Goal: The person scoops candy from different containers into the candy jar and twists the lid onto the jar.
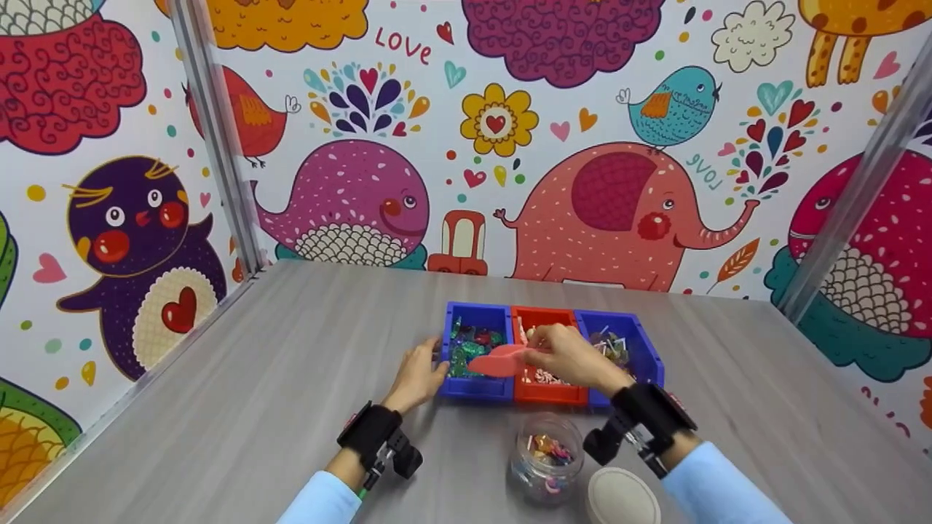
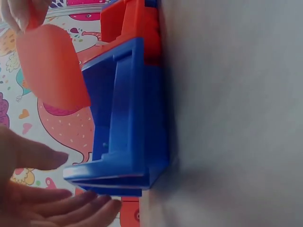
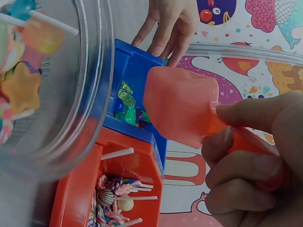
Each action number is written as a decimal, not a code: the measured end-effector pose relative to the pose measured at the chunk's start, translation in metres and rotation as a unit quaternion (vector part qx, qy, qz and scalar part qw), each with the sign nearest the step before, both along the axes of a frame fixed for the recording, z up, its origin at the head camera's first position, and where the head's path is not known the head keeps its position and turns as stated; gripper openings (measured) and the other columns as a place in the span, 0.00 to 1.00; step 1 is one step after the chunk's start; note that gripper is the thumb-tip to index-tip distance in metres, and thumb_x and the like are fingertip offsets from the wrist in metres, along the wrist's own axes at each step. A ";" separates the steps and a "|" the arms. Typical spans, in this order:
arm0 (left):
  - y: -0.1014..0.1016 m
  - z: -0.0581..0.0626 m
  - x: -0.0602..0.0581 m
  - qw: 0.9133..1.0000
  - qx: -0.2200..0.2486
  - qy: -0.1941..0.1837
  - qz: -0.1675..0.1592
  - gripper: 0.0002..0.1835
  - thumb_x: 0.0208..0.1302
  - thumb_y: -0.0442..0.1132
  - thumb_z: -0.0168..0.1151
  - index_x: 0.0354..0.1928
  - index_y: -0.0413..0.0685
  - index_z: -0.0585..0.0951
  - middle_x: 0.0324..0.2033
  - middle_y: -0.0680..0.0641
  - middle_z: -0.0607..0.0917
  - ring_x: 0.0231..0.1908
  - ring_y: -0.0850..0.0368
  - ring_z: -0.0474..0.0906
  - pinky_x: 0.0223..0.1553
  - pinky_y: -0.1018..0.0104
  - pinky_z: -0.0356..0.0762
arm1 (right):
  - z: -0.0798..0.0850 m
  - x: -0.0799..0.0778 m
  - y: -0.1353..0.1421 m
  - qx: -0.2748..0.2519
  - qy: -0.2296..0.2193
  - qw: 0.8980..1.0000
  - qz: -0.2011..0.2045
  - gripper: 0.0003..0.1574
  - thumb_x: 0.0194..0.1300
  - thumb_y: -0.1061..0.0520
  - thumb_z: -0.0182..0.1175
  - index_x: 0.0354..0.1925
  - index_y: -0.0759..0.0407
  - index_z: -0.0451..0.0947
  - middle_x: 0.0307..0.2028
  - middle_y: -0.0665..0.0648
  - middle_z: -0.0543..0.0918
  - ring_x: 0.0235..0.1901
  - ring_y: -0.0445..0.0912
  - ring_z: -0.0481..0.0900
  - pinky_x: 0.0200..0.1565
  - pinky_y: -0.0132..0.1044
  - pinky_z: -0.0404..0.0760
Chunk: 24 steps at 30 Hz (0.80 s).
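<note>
My right hand (image 1: pixel 571 356) grips a red plastic scoop (image 1: pixel 499 362) by its handle, the fingers curled round it in the right wrist view. Its broad blade points left and overlaps the left blue bin (image 1: pixel 477 390) in the head view. Green, yellow and dark red translucent pieces (image 3: pixel 127 101) lie in that bin. At the bin's left side is my left hand (image 1: pixel 417 376), fingers extended, thumb and fingertips right by the rim. The adjoining red bin (image 1: pixel 550 394) contains small striped lollipops (image 3: pixel 116 196) with white sticks.
A second blue bin (image 1: pixel 650 360) on the right holds wrapped pieces on sticks. In front stands an uncovered clear jar (image 1: pixel 546 473), partly filled with colourful star-shaped and stick candies. A round whitish lid (image 1: pixel 622 498) lies beside it. A patterned wall (image 1: pixel 451 109) bounds the grey table (image 1: pixel 328 327).
</note>
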<state>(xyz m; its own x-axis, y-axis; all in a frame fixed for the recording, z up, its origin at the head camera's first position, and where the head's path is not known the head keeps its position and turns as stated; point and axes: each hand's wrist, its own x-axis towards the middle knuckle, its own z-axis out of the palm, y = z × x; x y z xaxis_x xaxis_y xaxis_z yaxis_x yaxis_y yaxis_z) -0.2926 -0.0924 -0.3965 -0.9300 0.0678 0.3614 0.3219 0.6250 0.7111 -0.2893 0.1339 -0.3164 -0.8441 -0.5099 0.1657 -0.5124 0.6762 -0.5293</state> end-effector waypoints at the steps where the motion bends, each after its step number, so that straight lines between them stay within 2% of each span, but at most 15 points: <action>1: 0.000 -0.001 0.000 1.000 -0.007 0.000 -0.003 0.22 0.56 0.26 0.54 0.53 0.23 0.67 0.45 0.30 0.76 0.46 0.38 0.73 0.47 0.52 0.71 | -0.001 -0.002 -0.004 -0.002 -0.002 1.000 -0.006 0.13 0.58 0.55 0.59 0.34 0.66 0.78 0.22 0.54 0.77 0.18 0.41 0.67 0.21 0.30 0.69; 5: -0.001 -0.005 -0.001 1.000 -0.025 -0.007 -0.006 0.23 0.55 0.27 0.55 0.53 0.23 0.66 0.47 0.28 0.75 0.49 0.37 0.71 0.50 0.50 0.69 | -0.002 -0.007 -0.015 -0.003 -0.024 0.999 -0.045 0.10 0.57 0.55 0.60 0.29 0.63 0.82 0.15 0.50 0.70 0.14 0.40 0.62 0.18 0.29 0.62; 9: -0.002 -0.007 -0.003 0.999 -0.028 -0.020 -0.002 0.23 0.57 0.28 0.54 0.54 0.23 0.66 0.49 0.27 0.72 0.51 0.36 0.68 0.53 0.49 0.66 | 0.001 -0.012 -0.025 0.011 -0.043 0.996 -0.074 0.13 0.56 0.55 0.61 0.21 0.61 0.81 0.10 0.48 0.61 0.11 0.40 0.58 0.15 0.29 0.55; 12: -0.002 -0.007 -0.006 0.999 -0.026 -0.025 0.005 0.23 0.57 0.29 0.54 0.54 0.22 0.66 0.50 0.27 0.72 0.52 0.35 0.67 0.54 0.49 0.65 | 0.006 -0.017 -0.035 0.032 -0.051 0.993 -0.102 0.20 0.54 0.53 0.63 0.11 0.59 0.74 0.08 0.47 0.58 0.09 0.40 0.58 0.13 0.28 0.55; 14: -0.001 -0.006 -0.008 0.999 -0.024 -0.029 0.009 0.23 0.58 0.29 0.53 0.54 0.22 0.66 0.50 0.27 0.72 0.52 0.35 0.67 0.54 0.49 0.64 | 0.009 -0.019 -0.042 0.051 -0.058 0.989 -0.130 0.24 0.52 0.52 0.65 0.08 0.58 0.67 0.07 0.48 0.56 0.09 0.41 0.60 0.13 0.28 0.56; 17: 0.000 -0.005 -0.010 0.999 -0.022 -0.034 0.012 0.23 0.58 0.29 0.54 0.54 0.21 0.66 0.50 0.27 0.72 0.52 0.35 0.68 0.54 0.49 0.65 | 0.012 -0.022 -0.053 0.081 -0.060 0.980 -0.170 0.21 0.49 0.51 0.66 0.15 0.60 0.68 0.11 0.50 0.62 0.12 0.42 0.65 0.14 0.29 0.61; 19: 0.001 -0.005 -0.010 0.999 -0.022 -0.039 0.012 0.23 0.58 0.28 0.54 0.54 0.22 0.66 0.50 0.27 0.72 0.52 0.36 0.68 0.54 0.50 0.65 | 0.014 -0.023 -0.059 0.101 -0.059 0.975 -0.188 0.18 0.48 0.50 0.67 0.26 0.63 0.74 0.18 0.52 0.71 0.17 0.44 0.69 0.17 0.32 0.68; 22: 0.003 -0.005 -0.011 0.999 -0.023 -0.044 0.011 0.23 0.58 0.28 0.54 0.54 0.22 0.66 0.49 0.27 0.73 0.51 0.36 0.69 0.53 0.51 0.66 | 0.013 -0.024 -0.066 0.123 -0.049 0.970 -0.202 0.27 0.47 0.51 0.68 0.42 0.66 0.75 0.32 0.58 0.79 0.25 0.48 0.74 0.24 0.38 0.75; 24: 0.003 -0.004 -0.011 0.999 -0.026 -0.044 0.012 0.23 0.58 0.28 0.55 0.54 0.22 0.66 0.49 0.28 0.73 0.51 0.37 0.69 0.53 0.51 0.66 | 0.013 -0.025 -0.069 0.131 -0.047 0.968 -0.207 0.29 0.47 0.51 0.67 0.44 0.66 0.74 0.36 0.60 0.80 0.28 0.49 0.75 0.28 0.42 0.77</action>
<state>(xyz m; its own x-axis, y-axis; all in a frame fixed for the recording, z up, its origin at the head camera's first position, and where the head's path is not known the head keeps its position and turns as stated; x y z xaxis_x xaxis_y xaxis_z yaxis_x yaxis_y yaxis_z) -0.3033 -0.0891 -0.4009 -0.9598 0.0610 0.2740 0.2432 0.6681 0.7032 -0.3139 0.0646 -0.3031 -0.9903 -0.1387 -0.0106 -0.1267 0.9306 -0.3433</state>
